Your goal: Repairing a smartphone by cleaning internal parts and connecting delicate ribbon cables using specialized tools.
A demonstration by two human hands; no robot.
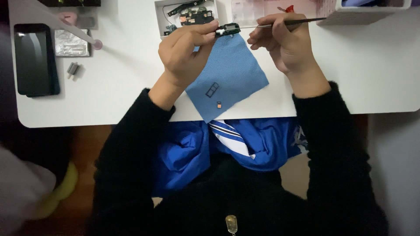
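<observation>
Your left hand [183, 50] pinches a small black circuit part [227, 29] above the blue cloth [229, 76], its long axis running left to right. Your right hand [284, 41] grips thin tweezers [288, 22], whose tip meets the part's right end.

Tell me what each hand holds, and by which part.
The left hand pinches a small black circuit part by its left end. The right hand holds a thin tool near its middle.
</observation>
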